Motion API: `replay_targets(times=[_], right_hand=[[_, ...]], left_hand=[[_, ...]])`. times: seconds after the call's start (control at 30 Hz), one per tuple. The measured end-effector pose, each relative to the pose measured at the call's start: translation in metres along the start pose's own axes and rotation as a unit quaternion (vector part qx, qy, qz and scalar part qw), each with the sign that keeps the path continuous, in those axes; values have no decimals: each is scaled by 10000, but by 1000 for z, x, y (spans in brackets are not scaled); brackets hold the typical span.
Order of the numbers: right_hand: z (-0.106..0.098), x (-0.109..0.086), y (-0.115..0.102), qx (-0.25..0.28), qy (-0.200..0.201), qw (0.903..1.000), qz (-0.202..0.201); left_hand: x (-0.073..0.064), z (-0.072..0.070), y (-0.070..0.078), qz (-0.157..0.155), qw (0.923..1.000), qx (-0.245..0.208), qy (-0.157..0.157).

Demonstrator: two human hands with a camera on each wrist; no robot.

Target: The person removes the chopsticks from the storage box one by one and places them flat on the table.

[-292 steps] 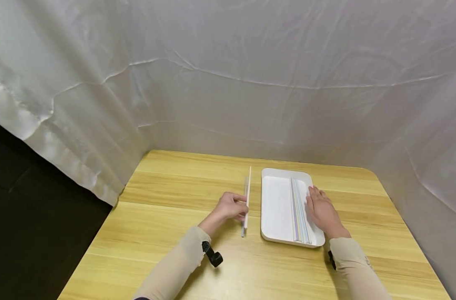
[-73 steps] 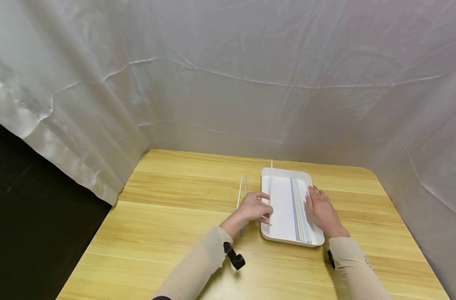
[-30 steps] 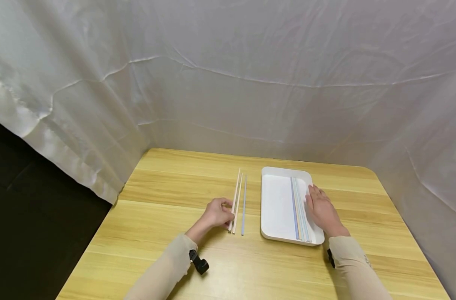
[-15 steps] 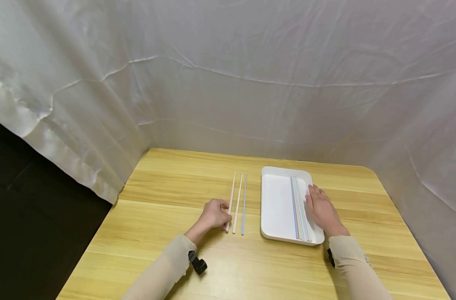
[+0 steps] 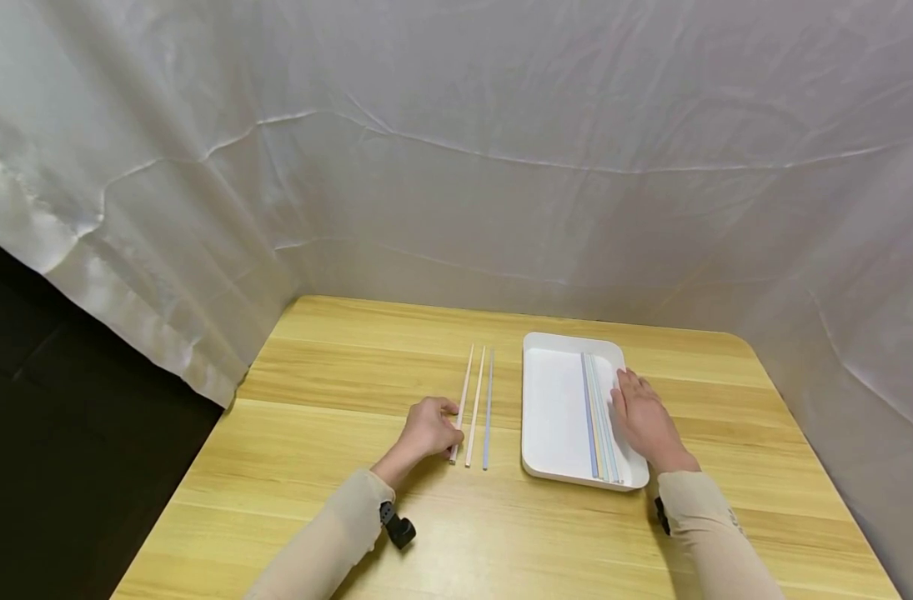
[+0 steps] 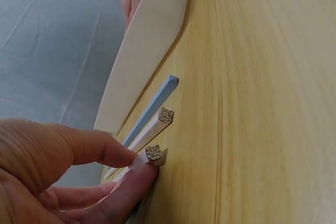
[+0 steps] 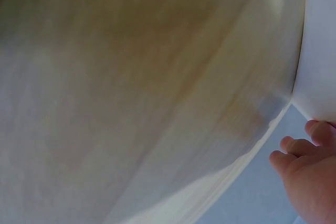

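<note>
My left hand point(image 5: 426, 429) pinches the near end of a pale pink chopstick point(image 5: 466, 379), the leftmost of three lying roughly parallel on the table. In the left wrist view, thumb and finger hold it just behind its glittery end point(image 6: 154, 152). Beside it lie a cream chopstick point(image 5: 477, 404) and a blue chopstick point(image 5: 489, 408), both untouched. Several pastel chopsticks point(image 5: 600, 421) lie lengthwise in the right half of a white tray point(image 5: 554, 400). My right hand point(image 5: 646, 421) rests against the tray's right rim, fingers extended; the right wrist view catches only part of this hand point(image 7: 312, 182).
The wooden table point(image 5: 336, 375) has rounded far corners. A pale curtain point(image 5: 456, 208) hangs behind it and along both sides. Dark floor point(image 5: 66, 433) shows at the left. Each wrist wears a black strap, and the left one carries a camera point(image 5: 402, 533).
My left hand carried a pale chopstick from over the tray's left side to the table, left of the other two. In the last half second it barely moved. The right hand stayed at the tray.
</note>
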State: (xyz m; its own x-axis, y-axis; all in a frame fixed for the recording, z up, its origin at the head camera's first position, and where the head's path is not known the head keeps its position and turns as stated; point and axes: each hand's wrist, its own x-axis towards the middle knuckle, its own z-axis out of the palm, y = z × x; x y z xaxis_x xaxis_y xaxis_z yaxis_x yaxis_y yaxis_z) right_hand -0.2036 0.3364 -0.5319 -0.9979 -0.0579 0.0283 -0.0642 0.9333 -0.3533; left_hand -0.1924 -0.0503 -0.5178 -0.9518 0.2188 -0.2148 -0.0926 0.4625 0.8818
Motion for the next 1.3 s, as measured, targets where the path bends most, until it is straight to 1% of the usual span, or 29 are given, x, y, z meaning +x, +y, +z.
replay_targets(times=[0.27,0.53,0.6,0.7,0.77,0.83,0.93,1.0,1.1,1.2,1.3], right_hand=[[0,-1,0,7,-30,10000,34],[-1,-1,-1,30,-70,9999,69],[-1,-1,-1,28,-64,10000,68],[-1,-1,-2,37,-48,10000,53],[-1,-1,-1,45,-49,10000,45],[-1,-1,-1,47,-63,10000,43],[0,-1,0,54,-80,9999,49],[0,-1,0,50,-74,9999,51],[1,-1,1,47,-50,10000,38],[1,-1,1,53,-30,10000,17],[0,-1,0,45,-19,10000,-6]], left_hand=[[0,1,-1,102,9997,171,139],[2,0,-1,88,9998,187,54],[2,0,1,162,9992,346,126],[2,1,8,415,9973,539,278],[2,3,15,580,9961,545,371],[2,5,23,683,9967,315,314],[1,10,37,617,9976,-299,52],[0,13,46,484,9955,-793,-195],[0,20,57,273,9890,-1363,-497],[2,26,65,192,9839,-1633,-698],[3,34,71,172,9817,-1720,-804]])
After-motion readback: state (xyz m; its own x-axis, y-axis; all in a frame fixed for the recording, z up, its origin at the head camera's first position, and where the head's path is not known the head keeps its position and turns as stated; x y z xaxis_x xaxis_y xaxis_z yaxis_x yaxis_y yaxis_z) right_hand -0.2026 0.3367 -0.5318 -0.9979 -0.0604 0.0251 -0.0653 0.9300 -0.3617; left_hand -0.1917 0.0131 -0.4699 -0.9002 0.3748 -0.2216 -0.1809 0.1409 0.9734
